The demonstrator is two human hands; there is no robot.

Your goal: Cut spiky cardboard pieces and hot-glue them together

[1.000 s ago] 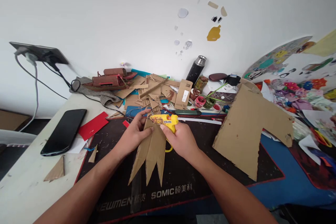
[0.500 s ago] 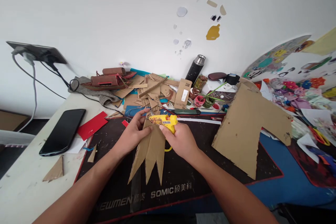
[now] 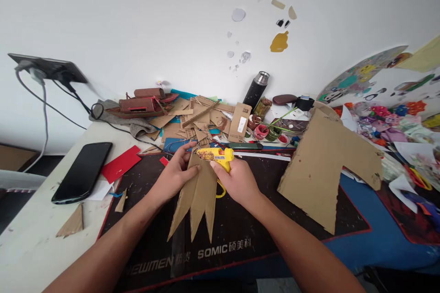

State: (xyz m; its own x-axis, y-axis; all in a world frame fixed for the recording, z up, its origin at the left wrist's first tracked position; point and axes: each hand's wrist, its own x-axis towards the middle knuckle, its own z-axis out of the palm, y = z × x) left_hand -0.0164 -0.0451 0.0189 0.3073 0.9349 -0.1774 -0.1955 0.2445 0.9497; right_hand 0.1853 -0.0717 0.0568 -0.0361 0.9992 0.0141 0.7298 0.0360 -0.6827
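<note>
My right hand [image 3: 237, 179] is wrapped round the handle of a yellow hot glue gun [image 3: 220, 154], a white glue stick [image 3: 261, 156] trailing from its rear. The nozzle points left at the top of a cardboard piece [image 3: 199, 197] cut into several long points. My left hand [image 3: 177, 173] grips that piece by its upper left edge, thumb in front; the other fingers are partly hidden behind it. Whether the nozzle touches the cardboard I cannot tell. Partly covered by the cardboard and my right hand, a yellow loop handle [image 3: 222, 190] shows on the black mat [image 3: 247, 224].
A large cardboard sheet [image 3: 312, 178] leans at the right. Cardboard scraps [image 3: 202, 116], paint jars [image 3: 261, 132] and a black thermos [image 3: 256, 90] crowd the back by the wall. On the left lie a phone [image 3: 82, 171], red paper [image 3: 121, 164] and a cable [image 3: 120, 132].
The glue gun and my right hand have shifted slightly right and up along the cardboard's top. My left hand and the pointed piece stay almost where they were.
</note>
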